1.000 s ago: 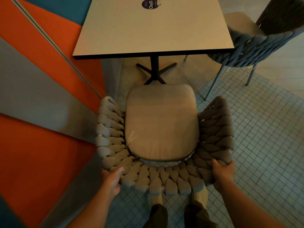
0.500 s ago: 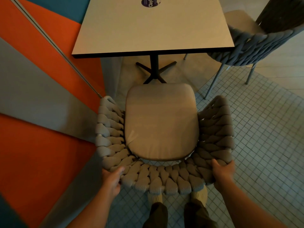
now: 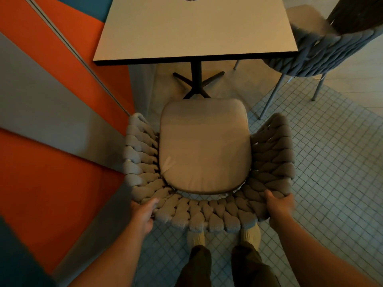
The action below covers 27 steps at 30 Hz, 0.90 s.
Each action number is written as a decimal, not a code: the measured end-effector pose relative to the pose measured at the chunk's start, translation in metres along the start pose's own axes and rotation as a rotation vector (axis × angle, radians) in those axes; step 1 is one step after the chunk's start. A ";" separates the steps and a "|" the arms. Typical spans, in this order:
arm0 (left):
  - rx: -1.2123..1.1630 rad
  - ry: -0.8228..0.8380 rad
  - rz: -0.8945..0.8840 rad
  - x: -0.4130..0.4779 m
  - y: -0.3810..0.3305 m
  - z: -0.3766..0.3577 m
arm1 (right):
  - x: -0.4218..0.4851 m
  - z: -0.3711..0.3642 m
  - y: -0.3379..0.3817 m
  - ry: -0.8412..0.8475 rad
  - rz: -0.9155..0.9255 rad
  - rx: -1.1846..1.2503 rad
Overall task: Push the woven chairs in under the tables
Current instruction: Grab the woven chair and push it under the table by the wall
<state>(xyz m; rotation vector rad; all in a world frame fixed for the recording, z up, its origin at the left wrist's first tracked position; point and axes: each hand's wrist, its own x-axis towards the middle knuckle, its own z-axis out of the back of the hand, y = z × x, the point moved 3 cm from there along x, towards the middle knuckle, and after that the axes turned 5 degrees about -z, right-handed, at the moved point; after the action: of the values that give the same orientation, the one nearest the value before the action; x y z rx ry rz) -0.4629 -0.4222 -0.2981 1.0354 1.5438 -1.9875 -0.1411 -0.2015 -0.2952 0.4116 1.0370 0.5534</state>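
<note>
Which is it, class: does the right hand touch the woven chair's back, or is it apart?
Touching. The head view shows the right hand gripping the woven chair at its back rim, thumb over the weave, no gap.

Near woven chair (image 3: 207, 216): upright on the small-tile floor, facing the table (image 3: 194, 27). A curved back and sides of thick grey braided rope wrap a pale tan seat cushion (image 3: 204, 148). The full seat shows short of the table's near edge, its front over the foot of the table base. The left hand (image 3: 143, 214) and right hand (image 3: 279, 208) grip the back rim at its two rear corners.

Table: square pale top, dark edge band, black column on a cross base.

Second woven chair (image 3: 323, 56): darker grey weave, metal legs, upright beside the table's near right corner.
</note>
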 end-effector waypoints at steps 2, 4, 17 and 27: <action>-0.006 -0.017 0.017 0.000 0.000 0.000 | -0.004 0.000 0.001 -0.012 0.006 -0.002; -0.022 -0.018 0.032 -0.001 -0.001 -0.001 | -0.007 0.001 0.002 -0.023 0.015 -0.005; 0.037 -0.044 -0.017 -0.005 -0.004 -0.001 | -0.013 0.002 0.006 -0.008 0.036 -0.046; 0.035 -0.047 -0.024 0.001 -0.003 0.009 | -0.010 -0.003 -0.008 0.004 0.003 -0.015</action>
<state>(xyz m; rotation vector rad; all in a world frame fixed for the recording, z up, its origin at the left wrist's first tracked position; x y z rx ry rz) -0.4687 -0.4292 -0.2960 0.9807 1.5082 -2.0477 -0.1455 -0.2137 -0.2945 0.3987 1.0358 0.5650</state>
